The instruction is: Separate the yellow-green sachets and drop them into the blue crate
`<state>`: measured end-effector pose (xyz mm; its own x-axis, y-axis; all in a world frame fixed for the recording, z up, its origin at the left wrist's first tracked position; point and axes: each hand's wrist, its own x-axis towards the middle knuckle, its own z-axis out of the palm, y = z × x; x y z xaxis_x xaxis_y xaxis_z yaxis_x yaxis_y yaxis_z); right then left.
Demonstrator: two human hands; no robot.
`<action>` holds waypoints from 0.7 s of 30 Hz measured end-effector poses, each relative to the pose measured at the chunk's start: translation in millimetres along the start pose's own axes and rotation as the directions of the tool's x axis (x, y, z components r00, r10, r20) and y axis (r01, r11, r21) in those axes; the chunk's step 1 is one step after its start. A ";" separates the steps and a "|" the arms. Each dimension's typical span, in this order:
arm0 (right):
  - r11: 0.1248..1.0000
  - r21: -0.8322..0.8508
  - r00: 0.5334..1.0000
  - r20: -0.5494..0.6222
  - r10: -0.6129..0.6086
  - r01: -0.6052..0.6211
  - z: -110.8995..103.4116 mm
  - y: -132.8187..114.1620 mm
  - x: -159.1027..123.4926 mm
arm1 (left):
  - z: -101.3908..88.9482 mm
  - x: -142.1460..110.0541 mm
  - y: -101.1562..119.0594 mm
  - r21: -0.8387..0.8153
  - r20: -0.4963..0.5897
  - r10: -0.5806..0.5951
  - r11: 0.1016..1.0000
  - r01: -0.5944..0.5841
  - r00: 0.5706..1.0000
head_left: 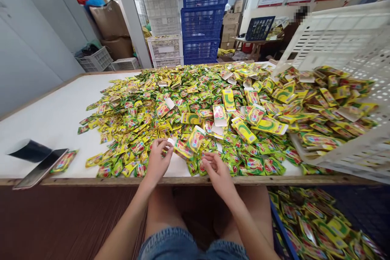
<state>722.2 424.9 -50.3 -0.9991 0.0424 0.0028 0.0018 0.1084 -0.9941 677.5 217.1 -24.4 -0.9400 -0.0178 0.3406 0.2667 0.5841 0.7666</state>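
My left hand [159,160] pinches the white end flap of a small yellow-and-green carton [183,149] between thumb and fingers. This carton lies tilted, its printed side up, near the table's front edge. Just right of it rests another small carton [196,139]. My right hand [217,170] is a little further right, its fingers curled toward the thumb above green packets; whether something small sits between them is hidden. A broad heap of shiny green-and-yellow packets [137,122] spreads around both hands. Several more cartons lie on the heap, among them an upright-facing one [219,115].
A white perforated crate [344,166] lies tipped on the right, packets and cartons spilling from it. Below it stands a blue crate [282,227] of cartons. A phone [42,170] rests at the table's left edge. Stacked crates [202,24] and a person [286,32] are beyond.
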 end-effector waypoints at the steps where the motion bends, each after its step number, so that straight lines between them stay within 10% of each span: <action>1: 0.997 0.071 0.999 0.019 0.026 -0.028 10.6 3.0 4.1 | -4.8 -3.3 3.3 -0.023 0.018 -0.004 1.000 0.004 1.000; 8: 0.989 0.140 0.991 0.126 0.037 -0.055 62.0 1.0 4.5 | -17.4 -24.0 9.1 -0.379 0.085 0.020 0.925 0.013 0.996; 14: 0.993 0.029 0.949 0.293 -0.114 0.110 73.5 0.9 -3.5 | -0.2 -41.4 -7.1 -0.654 0.090 -0.230 0.720 0.231 0.969; 21: 0.783 -0.514 0.936 0.218 -0.277 0.351 52.4 4.0 43.4 | 0.9 -40.7 -27.8 -0.706 0.332 -0.368 0.514 0.487 0.869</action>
<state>676.6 375.1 -59.9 -0.9449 -0.2064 0.2541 -0.3273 0.6101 -0.7216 708.1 202.3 -60.1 -0.9853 0.0390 -0.1663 -0.1706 -0.2815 0.9443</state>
